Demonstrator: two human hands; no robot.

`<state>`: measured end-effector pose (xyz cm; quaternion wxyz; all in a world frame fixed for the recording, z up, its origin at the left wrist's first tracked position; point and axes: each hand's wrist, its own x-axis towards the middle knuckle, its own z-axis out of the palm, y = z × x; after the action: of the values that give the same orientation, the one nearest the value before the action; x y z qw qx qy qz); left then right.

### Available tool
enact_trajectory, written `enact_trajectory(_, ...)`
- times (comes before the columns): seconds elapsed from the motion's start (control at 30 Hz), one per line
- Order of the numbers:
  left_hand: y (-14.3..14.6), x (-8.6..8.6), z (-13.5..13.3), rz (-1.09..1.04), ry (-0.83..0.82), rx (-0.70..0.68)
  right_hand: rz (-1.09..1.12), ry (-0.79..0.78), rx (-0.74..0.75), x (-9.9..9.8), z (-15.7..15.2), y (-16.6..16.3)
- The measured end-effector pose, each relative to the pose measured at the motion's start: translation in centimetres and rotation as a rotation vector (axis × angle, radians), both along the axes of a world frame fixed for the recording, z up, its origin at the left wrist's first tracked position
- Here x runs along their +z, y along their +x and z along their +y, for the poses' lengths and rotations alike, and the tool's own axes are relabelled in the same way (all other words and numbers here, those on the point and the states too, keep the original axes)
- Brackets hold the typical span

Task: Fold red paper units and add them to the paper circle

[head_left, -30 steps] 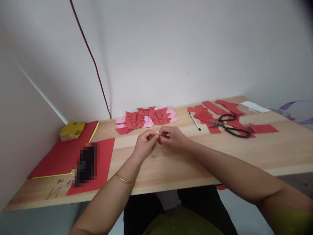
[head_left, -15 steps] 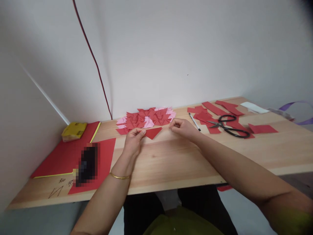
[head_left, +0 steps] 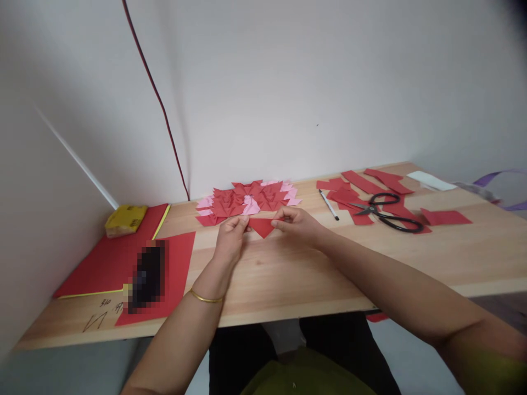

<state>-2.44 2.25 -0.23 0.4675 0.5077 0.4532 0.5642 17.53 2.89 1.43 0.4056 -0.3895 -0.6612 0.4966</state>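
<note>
A small red paper triangle [head_left: 262, 226] is stretched between my two hands just above the wooden table [head_left: 313, 269]. My left hand [head_left: 231, 237] pinches its left corner, fingers closed. Its right corner is pinched by my right hand [head_left: 297, 222]. Right behind the triangle lies a pile of folded red and pink paper pieces [head_left: 247, 200], close to my fingertips.
Black scissors [head_left: 389, 213] lie on red paper strips [head_left: 362, 189] at the right, with a pen [head_left: 328, 204] beside them. Red sheets [head_left: 111, 255], a yellow block [head_left: 125, 218] and a blurred dark object [head_left: 145, 277] sit at the left. A red cable [head_left: 158, 104] runs down the wall.
One second ago both hands pinched a small folded red piece together. Then the left hand alone held it opened as a triangle; now the right hand has come back and grips its right corner.
</note>
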Motion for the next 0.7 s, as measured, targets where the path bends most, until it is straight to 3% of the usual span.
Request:
enact_trajectory(0.23,0.3,0.4,-0.2,-0.11,-0.038,0.065,0.058,-0.03,-0.026,-0.3,0.0,0.0)
enact_trajectory(0.43,1.7,0.5,-1.0,-0.169,-0.15,-0.111,0.062,0.018,-0.206,-0.1,0.0,-0.2)
enact_trajectory(0.7,1.5,0.6,-0.8,-0.302,-0.235,-0.156,0.114,-0.011,-0.02,0.2,-0.5,-0.3)
